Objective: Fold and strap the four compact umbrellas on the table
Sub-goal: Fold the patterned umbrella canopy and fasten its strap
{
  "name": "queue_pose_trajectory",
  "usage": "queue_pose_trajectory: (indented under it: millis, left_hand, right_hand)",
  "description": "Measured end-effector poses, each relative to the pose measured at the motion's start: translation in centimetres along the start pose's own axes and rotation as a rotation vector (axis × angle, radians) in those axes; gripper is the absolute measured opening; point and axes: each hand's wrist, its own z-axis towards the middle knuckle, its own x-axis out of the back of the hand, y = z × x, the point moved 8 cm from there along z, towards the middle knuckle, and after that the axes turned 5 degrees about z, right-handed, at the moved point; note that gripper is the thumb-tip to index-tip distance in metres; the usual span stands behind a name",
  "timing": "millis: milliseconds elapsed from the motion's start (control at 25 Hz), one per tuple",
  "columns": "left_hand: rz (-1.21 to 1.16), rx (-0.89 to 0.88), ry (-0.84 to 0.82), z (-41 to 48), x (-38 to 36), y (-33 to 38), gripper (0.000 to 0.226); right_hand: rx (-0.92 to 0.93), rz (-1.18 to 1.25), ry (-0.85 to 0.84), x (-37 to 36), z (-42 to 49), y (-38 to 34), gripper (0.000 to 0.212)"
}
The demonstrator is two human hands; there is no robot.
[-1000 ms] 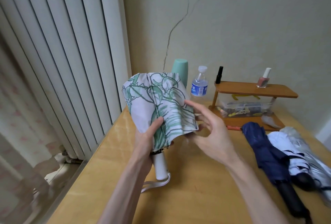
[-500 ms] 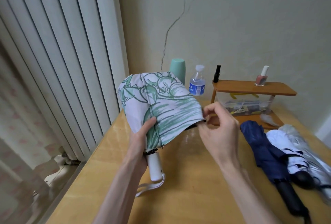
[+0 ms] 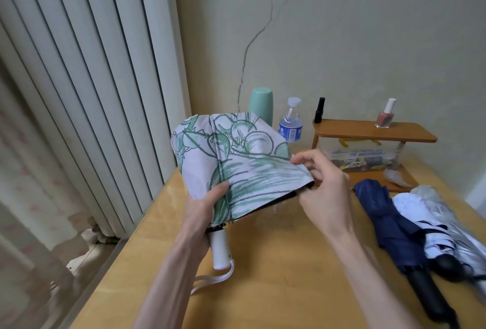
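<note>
My left hand (image 3: 202, 210) grips the green umbrella (image 3: 236, 160) at its neck, just above the white handle (image 3: 221, 252), and holds it over the tabletop (image 3: 276, 289) at the near left. Its long axis runs from the handle, nearest me, up and away. My right hand (image 3: 323, 192) pinches the canopy hem on the right, so I judge this flap wraps leftward round the shaft. A navy umbrella (image 3: 389, 223) lies far right

Soft, even daylight fills the room, dim rather than bright. A pale sheen lies on the table (image 3: 276, 271). Edges bow with wide-angle distortion, and the lower right corner smears.
</note>
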Motion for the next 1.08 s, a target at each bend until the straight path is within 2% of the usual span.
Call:
queue_pose_trajectory:
  millis: [80,200,320,400,480,520,600,640,680,760,800,840,920,1080]
  left_hand:
    - [0.022,-0.022,-0.013,0.1,0.4,0.0,0.068]
    - [0.074,-0.064,-0.055,0.5,0.7,-0.1,0.073]
    - [0.113,-0.112,-0.066,0.6,1.1,0.6,0.069]
    - [0.103,-0.117,-0.033,0.7,1.6,0.9,0.072]
    - [0.080,-0.120,0.000,0.9,2.0,1.0,0.074]
    - [0.069,-0.125,0.012,0.9,2.0,1.0,0.074]
    - [0.057,-0.142,0.037,1.0,2.0,0.9,0.069]
    - [0.070,-0.145,0.054,1.1,2.2,0.8,0.066]
    - [0.105,-0.148,0.069,1.1,2.4,0.8,0.066]
    - [0.242,-0.172,0.091,1.0,3.1,1.1,0.073]
    - [0.325,-0.191,0.092,0.9,3.4,1.4,0.078]
    - [0.408,-0.201,0.075,0.7,3.6,1.6,0.081]
    - [0.555,-0.204,-0.026,0.4,2.9,1.8,0.082]
    - [0.728,-0.209,-0.224,-0.8,0.3,1.6,0.077]
  right_hand:
    - [0.032,-0.086,0.045,0.5,0.1,0.3,0.043]
    - [0.116,-0.168,0.122,0.9,-0.3,-0.2,0.043]
    - [0.016,-0.046,0.134,0.7,-0.7,0.6,0.039]
    - [-0.096,0.114,0.054,0.3,-0.4,1.8,0.039]
    - [-0.123,0.181,-0.008,-0.1,-0.3,1.8,0.036]
    - [-0.075,0.135,0.007,0.1,-0.4,1.5,0.031]
    - [0.102,-0.131,0.033,0.3,-0.6,0.2,0.029]
    - [0.160,-0.219,0.002,0.2,-0.7,0.1,0.032]
    - [0.140,-0.196,-0.098,-0.1,-0.4,0.6,0.035]
    - [-0.078,0.138,-0.420,-0.9,-0.1,1.6,0.038]
    - [-0.182,0.310,-0.493,-0.8,0.0,1.7,0.043]
    - [-0.231,0.396,-0.489,-0.4,0.2,1.7,0.049]
    - [-0.205,0.368,-0.419,0.2,0.8,1.4,0.054]
    - [-0.155,0.196,-0.439,-0.9,0.9,1.4,0.042]
